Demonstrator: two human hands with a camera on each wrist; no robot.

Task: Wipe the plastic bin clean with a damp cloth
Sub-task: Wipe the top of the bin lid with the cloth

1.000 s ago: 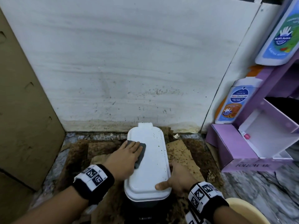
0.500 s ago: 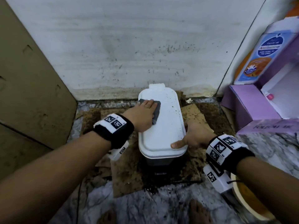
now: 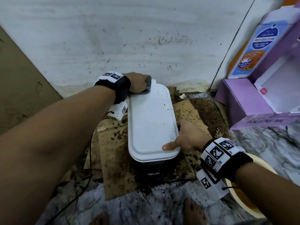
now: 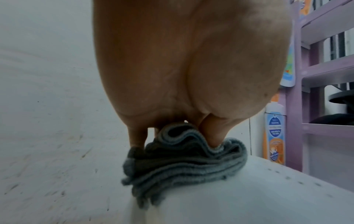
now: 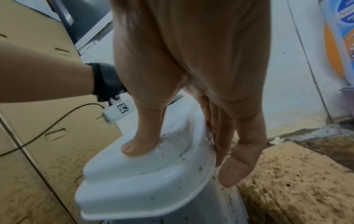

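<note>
A person's left hand (image 3: 138,82) presses a bunched grey cloth (image 4: 184,160) onto the far left corner of a plastic bin (image 3: 151,120), fingers curled into the folds. The right hand (image 3: 188,138) braces the near right corner, thumb lying flat across the white lid's top and straight fingers against the rim's side, pressing on it without closing around it. The bin stands on stained cardboard (image 3: 188,111) on the floor, close against a speckled white wall (image 3: 129,38), with a purple box (image 3: 240,101) well apart on the right. Brown flecks dot the lid's right half. The lid looks stiff, smooth and probably slick where wet, and the bin likely light enough to skid under a hard wipe, so the steadying hold at the rim seems the sound place to grip. The soft cloth should mould into the lid's recessed edge.
</note>
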